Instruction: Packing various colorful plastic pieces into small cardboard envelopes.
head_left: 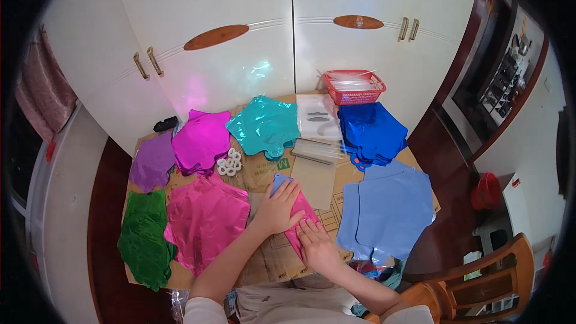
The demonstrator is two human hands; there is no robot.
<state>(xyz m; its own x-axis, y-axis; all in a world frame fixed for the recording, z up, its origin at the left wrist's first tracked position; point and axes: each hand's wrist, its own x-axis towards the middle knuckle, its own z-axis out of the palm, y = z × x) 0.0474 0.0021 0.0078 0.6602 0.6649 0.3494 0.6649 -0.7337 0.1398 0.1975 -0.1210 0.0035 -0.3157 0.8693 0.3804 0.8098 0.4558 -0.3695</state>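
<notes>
While left hand (277,209) lies flat across upper part of folded pink foil-like strip (306,207) with pale-blue tip (278,181), right hand (319,251) lays extended fingers on lower part. Strip below frame centre, long axis upper left to lower right; both hands touching.

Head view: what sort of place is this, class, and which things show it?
Probably a room in a home: tall white cabinet doors line the far side, a wooden chair stands at lower right, and a pinkish curtain hangs at left.

Folded pink foil (306,206), partly hidden
</notes>
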